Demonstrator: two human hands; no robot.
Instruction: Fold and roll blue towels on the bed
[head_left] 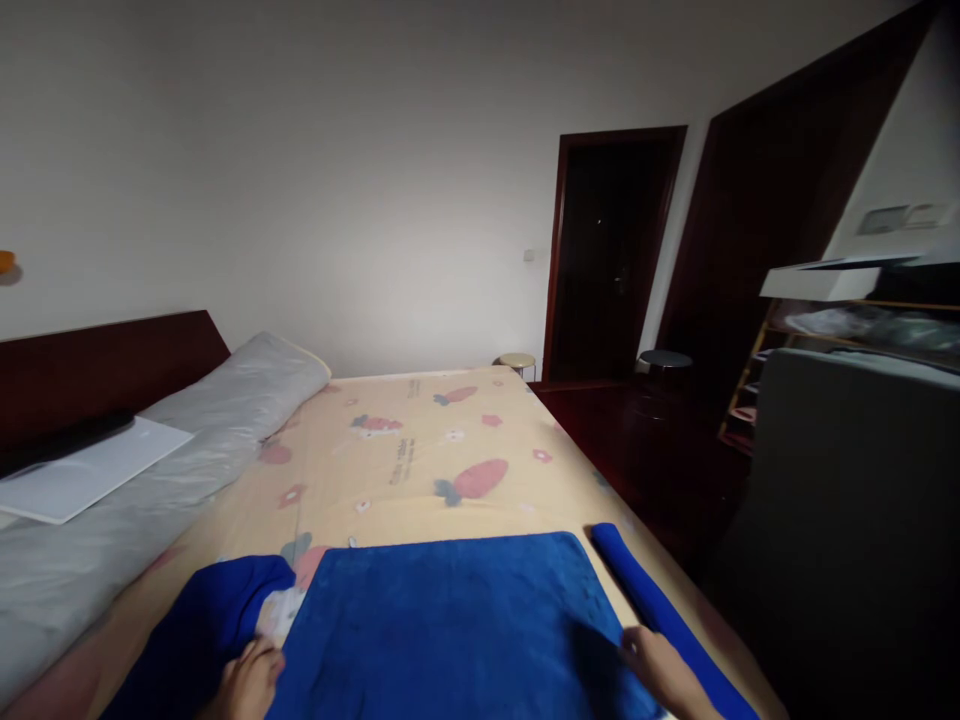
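Note:
A blue fleece garment (450,620) lies spread flat on the bed, its body facing me. One sleeve (206,610) is bunched at the left and the other sleeve (660,610) stretches out at the right. My left hand (247,680) rests on the garment's left edge near the bunched sleeve, fingers curled on the fabric. My right hand (660,675) presses on the right edge where the long sleeve starts. Both hands are cut off by the bottom of the picture.
The bed sheet (420,450) is yellow with a carrot print. A long grey pillow (187,440) and a white flat board (82,470) lie along the dark headboard at left. A dark floor, two stools (664,358), a doorway (607,250) and shelves (847,330) are at right.

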